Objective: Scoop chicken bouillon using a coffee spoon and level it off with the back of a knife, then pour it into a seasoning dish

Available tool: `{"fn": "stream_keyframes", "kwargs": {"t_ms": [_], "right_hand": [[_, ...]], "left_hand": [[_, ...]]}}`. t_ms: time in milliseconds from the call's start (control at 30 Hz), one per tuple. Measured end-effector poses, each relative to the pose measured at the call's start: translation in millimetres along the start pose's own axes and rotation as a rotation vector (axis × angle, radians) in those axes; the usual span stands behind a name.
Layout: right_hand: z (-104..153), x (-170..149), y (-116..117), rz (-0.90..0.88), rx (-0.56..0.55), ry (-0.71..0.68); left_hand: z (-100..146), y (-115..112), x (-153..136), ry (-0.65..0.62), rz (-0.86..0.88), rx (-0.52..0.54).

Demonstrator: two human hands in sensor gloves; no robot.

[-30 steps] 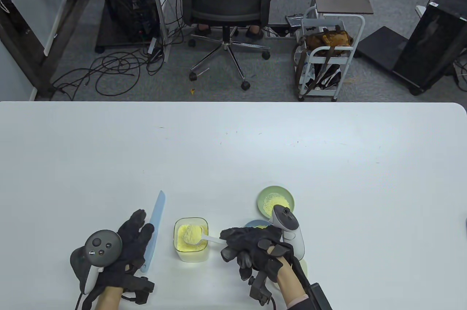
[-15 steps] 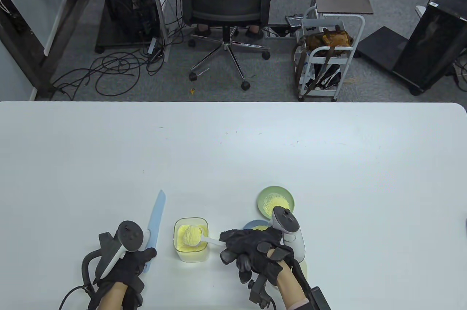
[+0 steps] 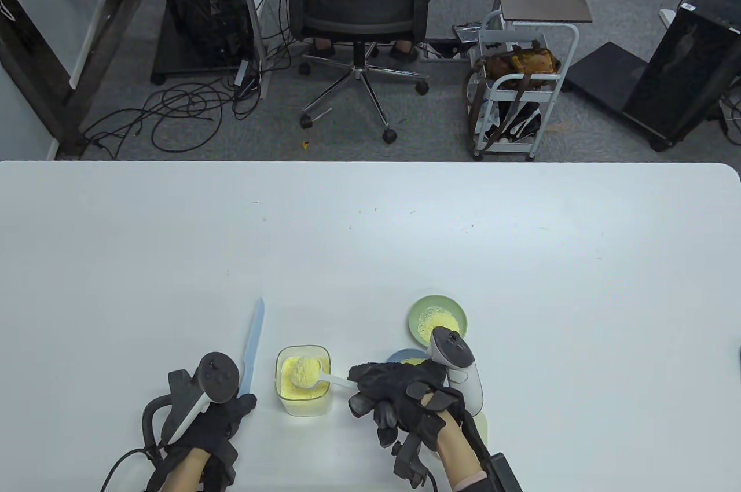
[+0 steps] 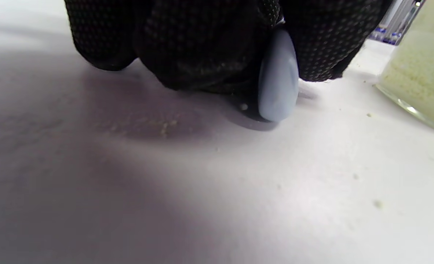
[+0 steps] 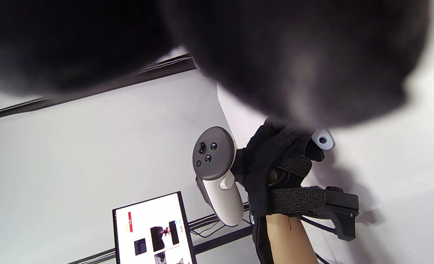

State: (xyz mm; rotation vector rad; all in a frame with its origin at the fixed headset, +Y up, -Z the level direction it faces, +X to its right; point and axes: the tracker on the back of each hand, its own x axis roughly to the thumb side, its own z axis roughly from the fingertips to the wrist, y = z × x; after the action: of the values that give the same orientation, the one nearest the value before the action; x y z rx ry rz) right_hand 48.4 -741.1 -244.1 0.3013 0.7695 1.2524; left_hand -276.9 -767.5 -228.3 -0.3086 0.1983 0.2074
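Both hands sit low at the table's near edge. From the table view I see my left hand (image 3: 217,419) gripping the pale blue knife (image 3: 252,344) by its handle, my right hand (image 3: 399,393) holding the coffee spoon (image 3: 310,373), heaped with yellow bouillon, over the clear container (image 3: 303,379) of bouillon. Beyond, the green seasoning dish (image 3: 437,320) holds some powder. At my left wrist, fingers (image 4: 202,40) wrap the knife handle's end. My right wrist view is mostly blurred glove.
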Motion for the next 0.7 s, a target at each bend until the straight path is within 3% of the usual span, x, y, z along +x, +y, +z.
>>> {"fn": "stream_keyframes", "kwargs": {"t_ms": [133, 267, 467, 600, 700], "right_hand": [[1, -1, 0, -0.008, -0.005, -0.004], [2, 0, -1, -0.004, -0.015, -0.009], [2, 0, 1, 0.003, -0.015, -0.009], [2, -1, 3, 0.002, -0.013, -0.010], [1, -2, 5, -0.006, 0.001, -0.015]], "left_hand": [[11, 18, 1, -0.067, 0.172, 0.020], [36, 44, 7, -0.226, 0.349, 0.039], [56, 47, 27, -0.542, 0.505, -0.182], [56, 38, 38, -0.559, 0.481, -0.258], [56, 36, 39, -0.515, 0.404, -0.213]]}}
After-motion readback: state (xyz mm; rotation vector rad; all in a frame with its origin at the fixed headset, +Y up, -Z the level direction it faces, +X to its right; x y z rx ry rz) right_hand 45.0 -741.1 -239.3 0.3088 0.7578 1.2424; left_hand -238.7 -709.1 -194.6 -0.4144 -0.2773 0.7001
